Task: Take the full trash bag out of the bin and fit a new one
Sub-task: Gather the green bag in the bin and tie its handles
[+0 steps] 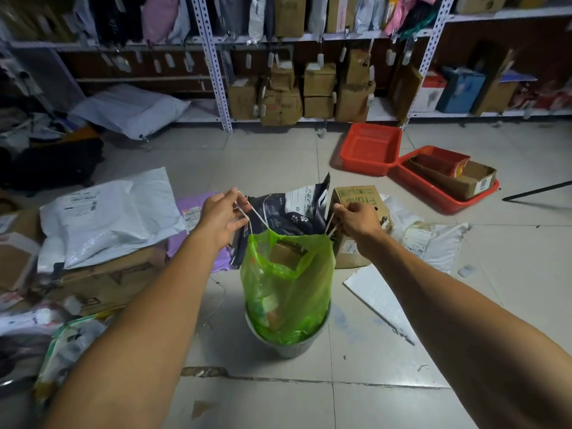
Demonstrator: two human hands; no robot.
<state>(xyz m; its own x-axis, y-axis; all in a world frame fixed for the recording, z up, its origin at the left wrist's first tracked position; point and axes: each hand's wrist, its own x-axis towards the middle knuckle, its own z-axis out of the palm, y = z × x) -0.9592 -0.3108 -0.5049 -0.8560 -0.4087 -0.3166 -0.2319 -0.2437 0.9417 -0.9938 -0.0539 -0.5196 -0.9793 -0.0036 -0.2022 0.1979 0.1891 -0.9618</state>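
Full bag half-lifted from bin, both hands on drawstrings.
Head view: left hand [221,216] at 11 o'clock and right hand [356,219] at 1 o'clock each pinch a white drawstring [257,215], cinching the translucent green plastic trash bag [288,283], whose bottom sits in the small grey round bin [291,346] at centre.

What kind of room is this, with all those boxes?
Probably a parcel storeroom or pickup depot. White perforated metal shelves hold tagged brown cardboard boxes, and labelled white plastic mailer bags lie piled on the pale tiled floor.
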